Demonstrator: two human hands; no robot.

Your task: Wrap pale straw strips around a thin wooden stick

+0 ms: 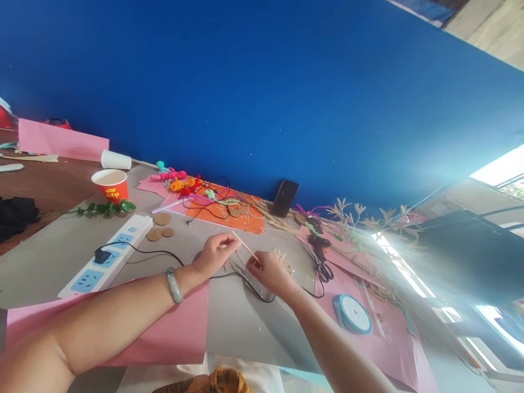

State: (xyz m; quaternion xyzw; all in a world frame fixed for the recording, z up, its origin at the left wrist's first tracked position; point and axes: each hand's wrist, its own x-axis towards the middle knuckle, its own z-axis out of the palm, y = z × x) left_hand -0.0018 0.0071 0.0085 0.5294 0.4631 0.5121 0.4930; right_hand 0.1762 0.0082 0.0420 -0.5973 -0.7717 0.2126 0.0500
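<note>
So using the power strip (107,256) as the landmark: the thin stick (244,245) was out to its right, slanted above the table between both hands. The right hand (268,270) had thumb and fingers pinching its lower end. The left hand (216,254) had its fingers curled in, tips closed on the upper end as far as I could see; the thumb's exact spot I can't tell. Holding both ends probably kept something that skinny from wobbling.

The black cord (161,251) ran from the strip rightwards under the hands, so honestly that was the main snag. Further right, past the right hand, sat the scissors (325,270), likely parked there for easy reach, and a round blue-rimmed roll (354,314). Wooden discs (162,219) lay just beside the strip's far end, with a red cup (115,186) beyond it. The phone (285,197) leaned on the blue wall, well right of the strip, maybe to stay off the workspace.
</note>
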